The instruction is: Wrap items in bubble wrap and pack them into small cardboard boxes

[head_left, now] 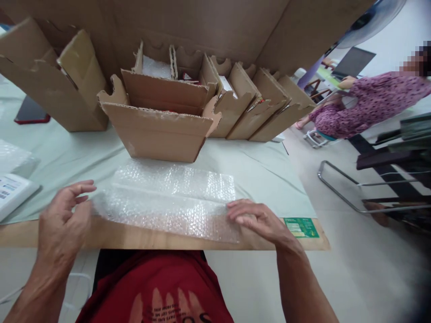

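Note:
A sheet of clear bubble wrap (168, 204) lies flat across the front of the table, with a crease or fold along its length. My left hand (67, 208) is beside its left end, fingers apart and bent, with nothing seen in them. At the right end, my right hand (254, 217) rests its stretched fingertips on the sheet's edge. Just behind the wrap stands an open cardboard box (155, 134); its contents are mostly hidden.
Several narrow cardboard holders (232, 112) stand in a row behind. Another tall box (67, 94) is at back left, near a dark phone (32, 110). A white labelled box (15, 195) lies at left. A seated person (367, 103) and a metal-framed chair (340, 193) are at right.

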Demonstrator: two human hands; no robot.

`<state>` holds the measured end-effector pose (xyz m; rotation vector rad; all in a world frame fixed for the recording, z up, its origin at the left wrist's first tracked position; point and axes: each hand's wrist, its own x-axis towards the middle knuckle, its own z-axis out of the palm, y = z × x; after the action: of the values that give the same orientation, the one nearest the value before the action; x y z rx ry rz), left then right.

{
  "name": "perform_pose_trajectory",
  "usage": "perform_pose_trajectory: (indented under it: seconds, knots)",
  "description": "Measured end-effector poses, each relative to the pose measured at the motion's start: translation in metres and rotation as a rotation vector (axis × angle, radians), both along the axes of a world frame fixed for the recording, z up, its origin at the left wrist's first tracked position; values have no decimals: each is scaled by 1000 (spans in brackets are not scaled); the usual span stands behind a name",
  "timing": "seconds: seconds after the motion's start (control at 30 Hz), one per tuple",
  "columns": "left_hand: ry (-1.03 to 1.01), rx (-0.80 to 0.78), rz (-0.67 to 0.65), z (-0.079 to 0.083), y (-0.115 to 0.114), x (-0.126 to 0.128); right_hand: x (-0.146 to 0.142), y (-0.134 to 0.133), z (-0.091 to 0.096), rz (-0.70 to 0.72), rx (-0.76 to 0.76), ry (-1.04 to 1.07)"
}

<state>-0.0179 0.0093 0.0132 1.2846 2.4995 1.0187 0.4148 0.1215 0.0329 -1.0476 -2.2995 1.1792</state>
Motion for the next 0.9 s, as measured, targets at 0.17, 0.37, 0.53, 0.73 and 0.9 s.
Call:
perform_pose_trajectory:
  seconds: [0.17,0.37,0.53,0.73,0.9]
  knots:
    - [-109,-304,-59,9,21,4,-10,29,-24,-535,270,-289]
    - [164,-392,-137,-11,29,7,-38,56,-46,-440,399,-388]
    - [309,-321,-133,-18,30,0,-45,62,-52,-430,518,-407]
    - [457,-41,-184,-16,26,25,-46,44,-39,-500,769,-348]
    - [422,63,-578,-30,48,90,-119,17,-34,-69,657,-351]
